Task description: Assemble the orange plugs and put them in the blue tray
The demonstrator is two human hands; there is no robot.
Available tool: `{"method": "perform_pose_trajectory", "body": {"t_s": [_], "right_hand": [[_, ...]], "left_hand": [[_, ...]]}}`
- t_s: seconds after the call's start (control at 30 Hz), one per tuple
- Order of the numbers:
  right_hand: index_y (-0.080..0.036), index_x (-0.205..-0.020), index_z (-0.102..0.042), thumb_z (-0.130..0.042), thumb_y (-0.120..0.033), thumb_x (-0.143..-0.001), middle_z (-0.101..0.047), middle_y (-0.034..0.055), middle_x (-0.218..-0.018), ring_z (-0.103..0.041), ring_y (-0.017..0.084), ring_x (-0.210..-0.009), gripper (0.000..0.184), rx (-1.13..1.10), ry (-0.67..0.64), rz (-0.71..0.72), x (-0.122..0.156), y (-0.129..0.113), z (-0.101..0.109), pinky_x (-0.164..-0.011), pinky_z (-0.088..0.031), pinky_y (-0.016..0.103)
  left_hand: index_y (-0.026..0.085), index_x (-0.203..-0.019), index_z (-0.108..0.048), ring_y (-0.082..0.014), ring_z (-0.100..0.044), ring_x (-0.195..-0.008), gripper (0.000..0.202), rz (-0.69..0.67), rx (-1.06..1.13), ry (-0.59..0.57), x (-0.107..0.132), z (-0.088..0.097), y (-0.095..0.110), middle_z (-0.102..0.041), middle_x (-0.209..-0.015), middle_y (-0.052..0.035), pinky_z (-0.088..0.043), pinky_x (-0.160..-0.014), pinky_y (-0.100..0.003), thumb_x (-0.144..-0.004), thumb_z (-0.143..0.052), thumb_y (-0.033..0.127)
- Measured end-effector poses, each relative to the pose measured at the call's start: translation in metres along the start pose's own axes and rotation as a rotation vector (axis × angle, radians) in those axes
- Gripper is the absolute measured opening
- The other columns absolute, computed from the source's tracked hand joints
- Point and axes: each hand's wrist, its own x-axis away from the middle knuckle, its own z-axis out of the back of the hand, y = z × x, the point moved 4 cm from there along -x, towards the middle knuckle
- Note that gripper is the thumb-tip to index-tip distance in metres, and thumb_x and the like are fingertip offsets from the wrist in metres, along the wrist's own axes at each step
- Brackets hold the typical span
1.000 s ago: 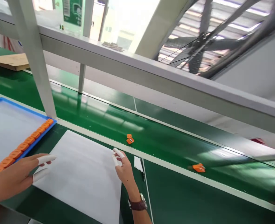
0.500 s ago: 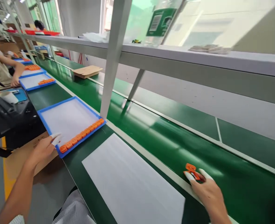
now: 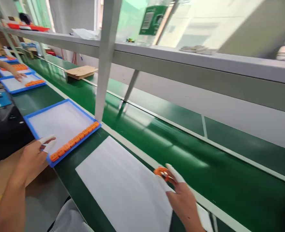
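Observation:
My right hand (image 3: pixel 181 193), with white covers on its fingertips, grips a small orange plastic piece (image 3: pixel 162 172) between thumb and fingers, above the edge of a white sheet (image 3: pixel 123 187). The piece looks hollow, with something small and dark or metallic inside; motion blurs the details. At the near left corner of a blue-rimmed white tray (image 3: pixel 57 119), my left hand (image 3: pixel 36 154) has its covered thumb and forefinger apart over the tray floor, holding nothing that I can see. Several orange pieces (image 3: pixel 77 139) stand in a row along the tray's right side.
A green belt (image 3: pixel 142 138) runs beyond the bench, under a grey shelf (image 3: pixel 193 64) with an upright post (image 3: pixel 103 64). Flat cardboard (image 3: pixel 81 71) lies farther along. At the left, a co-worker's hand (image 3: pixel 18 75) reaches over another blue-rimmed tray (image 3: pixel 14 84).
My right hand has moved left with the orange piece, from over the belt to the sheet's edge. The view has shifted to the right. A co-worker's hand now reaches over the farther tray.

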Motion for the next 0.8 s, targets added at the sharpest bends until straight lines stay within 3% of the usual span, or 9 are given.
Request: {"method": "perform_pose_trajectory", "body": {"t_s": [0.1,0.23,0.3,0.37,0.43,0.5,0.63,0.7,0.8], "right_hand": [[-0.025,-0.145,-0.045,-0.06,-0.034,-0.087,-0.073,0.0084,-0.122,-0.068,0.026,-0.111,0.061,-0.116,-0.173,0.173,0.026,-0.025,-0.014,-0.1,-0.053,0.046],[-0.03,-0.151,-0.033,-0.056,-0.02,-0.092,-0.065,0.0093,-0.131,-0.063,0.023,-0.119,0.064,-0.24,-0.259,0.368,0.051,-0.055,-0.022,-0.105,-0.051,0.047],[-0.031,-0.153,-0.028,-0.052,-0.013,-0.091,-0.061,0.0097,-0.135,-0.06,0.023,-0.123,0.069,-0.259,-0.324,0.434,0.061,-0.065,-0.024,-0.105,-0.051,0.046],[-0.031,-0.154,-0.027,-0.05,-0.007,-0.088,-0.057,0.0105,-0.139,-0.06,0.023,-0.124,0.074,-0.248,-0.379,0.469,0.068,-0.068,-0.025,-0.104,-0.053,0.045],[-0.03,-0.154,-0.028,-0.048,-0.003,-0.085,-0.051,0.0114,-0.146,-0.056,0.024,-0.128,0.076,-0.251,-0.387,0.489,0.071,-0.065,-0.025,-0.103,-0.054,0.044],[-0.03,-0.152,-0.032,-0.047,-0.003,-0.086,-0.047,0.0111,-0.15,-0.05,0.025,-0.134,0.072,-0.288,-0.305,0.486,0.07,-0.057,-0.024,-0.104,-0.054,0.045],[-0.029,-0.137,-0.052,-0.044,-0.014,-0.097,-0.061,0.0097,-0.131,-0.062,0.022,-0.119,0.044,-0.467,-0.057,0.259,0.066,-0.032,-0.024,-0.097,-0.058,0.043],[-0.028,-0.129,-0.059,-0.051,-0.021,-0.097,-0.067,0.0079,-0.118,-0.068,0.021,-0.105,0.034,-0.523,-0.076,0.166,0.065,-0.025,-0.029,-0.09,-0.061,0.039],[-0.028,-0.121,-0.065,-0.063,-0.026,-0.092,-0.071,0.0057,-0.109,-0.069,0.02,-0.093,0.029,-0.495,-0.132,0.184,0.065,-0.024,-0.035,-0.082,-0.062,0.037]], "left_hand": [[0.031,-0.125,-0.066,-0.0296,-0.068,-0.107,0.047,-0.143,0.232,-0.128,0.001,-0.031,0.052,-0.074,-0.116,-0.0001,-0.054,-0.093,-0.04,-0.087,-0.056,0.057],[0.026,-0.131,-0.062,-0.026,-0.068,-0.1,0.047,-0.481,0.532,-0.845,0.042,-0.129,0.142,-0.071,-0.119,-0.0071,-0.058,-0.082,-0.037,-0.092,-0.053,0.052],[0.026,-0.134,-0.059,-0.0243,-0.068,-0.098,0.047,-0.518,0.661,-1.151,0.069,-0.171,0.177,-0.069,-0.121,-0.0093,-0.059,-0.075,-0.035,-0.096,-0.049,0.049],[0.023,-0.126,-0.064,-0.0228,-0.068,-0.095,0.04,-0.5,0.753,-1.408,0.091,-0.199,0.199,-0.071,-0.111,-0.0098,-0.058,-0.072,-0.033,-0.096,-0.05,0.046],[0.02,-0.113,-0.07,-0.0224,-0.068,-0.092,0.032,-0.446,0.812,-1.561,0.102,-0.215,0.211,-0.071,-0.101,-0.0092,-0.057,-0.073,-0.032,-0.093,-0.057,0.041],[0.019,-0.113,-0.07,-0.0238,-0.069,-0.095,0.03,-0.381,0.874,-1.558,0.102,-0.224,0.213,-0.071,-0.102,-0.0093,-0.057,-0.079,-0.036,-0.088,-0.066,0.034],[0.021,-0.13,-0.06,-0.0273,-0.064,-0.113,0.054,-0.308,0.985,-1.32,0.091,-0.236,0.205,-0.066,-0.119,-0.0107,-0.05,-0.101,-0.046,-0.078,-0.077,0.022],[0.022,-0.129,-0.061,-0.0272,-0.062,-0.116,0.05,-0.391,1.003,-1.225,0.091,-0.239,0.203,-0.062,-0.123,-0.0108,-0.049,-0.104,-0.046,-0.081,-0.074,0.021],[0.025,-0.126,-0.063,-0.0265,-0.061,-0.115,0.04,-0.592,0.956,-1.127,0.096,-0.24,0.203,-0.055,-0.128,-0.0107,-0.052,-0.102,-0.044,-0.086,-0.067,0.024]]}}
